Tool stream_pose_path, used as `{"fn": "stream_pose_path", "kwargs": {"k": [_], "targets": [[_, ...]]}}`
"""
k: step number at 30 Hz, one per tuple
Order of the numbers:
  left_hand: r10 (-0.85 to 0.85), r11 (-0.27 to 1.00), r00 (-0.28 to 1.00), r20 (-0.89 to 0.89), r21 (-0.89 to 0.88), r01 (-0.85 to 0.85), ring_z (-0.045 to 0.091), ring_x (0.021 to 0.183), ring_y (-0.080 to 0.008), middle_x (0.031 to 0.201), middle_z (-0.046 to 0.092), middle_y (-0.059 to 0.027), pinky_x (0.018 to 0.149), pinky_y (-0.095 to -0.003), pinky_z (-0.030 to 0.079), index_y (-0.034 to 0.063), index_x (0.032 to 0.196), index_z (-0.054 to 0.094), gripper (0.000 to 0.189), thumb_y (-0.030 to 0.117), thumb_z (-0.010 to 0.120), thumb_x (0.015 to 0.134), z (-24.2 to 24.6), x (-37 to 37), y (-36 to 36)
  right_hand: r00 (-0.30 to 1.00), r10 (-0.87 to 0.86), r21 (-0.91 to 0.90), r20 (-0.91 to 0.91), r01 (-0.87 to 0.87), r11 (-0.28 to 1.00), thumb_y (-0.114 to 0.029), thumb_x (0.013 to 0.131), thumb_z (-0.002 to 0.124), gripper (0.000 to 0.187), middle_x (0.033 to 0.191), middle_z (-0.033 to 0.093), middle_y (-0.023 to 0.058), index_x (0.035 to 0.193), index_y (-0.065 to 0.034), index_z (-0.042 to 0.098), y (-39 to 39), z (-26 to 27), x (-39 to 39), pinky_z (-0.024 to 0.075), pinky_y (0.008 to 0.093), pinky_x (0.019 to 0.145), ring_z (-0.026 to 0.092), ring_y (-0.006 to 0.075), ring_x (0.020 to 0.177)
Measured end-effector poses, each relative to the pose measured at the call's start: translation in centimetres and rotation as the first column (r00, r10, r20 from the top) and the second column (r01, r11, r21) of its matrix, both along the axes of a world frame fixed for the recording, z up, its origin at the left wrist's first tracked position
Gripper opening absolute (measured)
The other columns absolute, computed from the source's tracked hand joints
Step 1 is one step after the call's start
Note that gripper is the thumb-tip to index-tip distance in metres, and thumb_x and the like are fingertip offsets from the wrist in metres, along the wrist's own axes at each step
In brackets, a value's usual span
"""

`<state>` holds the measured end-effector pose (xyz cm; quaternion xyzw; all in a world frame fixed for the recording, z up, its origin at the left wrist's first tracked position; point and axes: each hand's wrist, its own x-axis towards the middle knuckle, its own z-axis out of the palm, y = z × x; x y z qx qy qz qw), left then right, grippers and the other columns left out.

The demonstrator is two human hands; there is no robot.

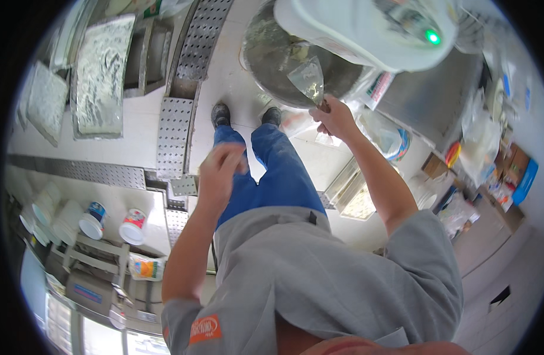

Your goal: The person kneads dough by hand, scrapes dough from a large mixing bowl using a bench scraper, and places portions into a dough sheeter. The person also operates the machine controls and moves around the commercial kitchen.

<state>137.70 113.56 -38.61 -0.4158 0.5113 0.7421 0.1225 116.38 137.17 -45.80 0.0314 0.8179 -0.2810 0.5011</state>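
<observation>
My right hand (336, 117) grips the handle of a flat metal scraper (309, 82), whose wide blade points up over a large metal mixing bowl (272, 57). Pale dough-like residue clings to the blade and to the bowl's inner wall. A white machine head or cover (365, 35) with a lit green lamp overhangs the bowl and hides part of it. My left hand (223, 164) hangs in front of my left thigh, blurred, with its fingers curled; whether it holds anything cannot be told.
Perforated metal floor plates (176, 133) run left of my shoes. A flour-dusted tray (101, 80) lies at upper left. Several plastic buckets (133, 227) stand at lower left. A steel counter (431, 97), plastic bags (478, 137) and a clear container of pale material (358, 202) are at right.
</observation>
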Motion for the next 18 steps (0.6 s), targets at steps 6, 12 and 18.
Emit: {"fn": "stream_pose_path", "kwargs": {"k": [6,12,18], "targets": [[-0.066,0.978,0.989,-0.132,0.188,0.091,0.058,0.072,-0.0126,0.078,0.056,-0.0024,0.067,-0.0282,0.05,-0.0057,0.107,0.062,0.025,0.017,0.055,0.1,-0.8,-12.2,5.2,0.912,-0.344,-0.229,-0.223,0.294,0.928,-0.02,0.094,0.057,0.036,0.084,0.065,0.0116,0.124,0.0002,0.051,5.3,6.9,5.2,0.0514,0.0317,0.059,0.062,0.0151,0.065],[-0.383,0.915,0.923,0.025,-0.129,0.383,0.044,0.057,-0.0059,0.062,0.052,0.0034,0.05,-0.0267,0.035,0.0031,0.082,0.064,0.032,0.031,0.061,0.097,2.4,-14.3,9.6,0.791,-0.6,-0.557,0.121,0.555,0.618,-0.011,0.095,0.057,0.018,0.074,0.064,0.0083,0.109,-0.0054,0.047,1.6,12.8,5.3,0.044,0.0231,0.043,0.054,0.0103,0.049],[0.096,0.981,0.972,-0.214,-0.145,-0.129,0.049,0.057,-0.0059,0.064,0.056,0.0031,0.051,-0.0261,0.037,0.0063,0.076,0.064,0.03,0.025,0.057,0.098,4.6,-11.1,8.2,0.912,-0.128,-0.583,-0.39,-0.137,0.801,-0.025,0.096,0.06,0.021,0.077,0.066,0.0113,0.105,-0.006,0.058,1.3,12.7,3.9,0.051,0.0343,0.057,0.062,0.0212,0.063]]}}
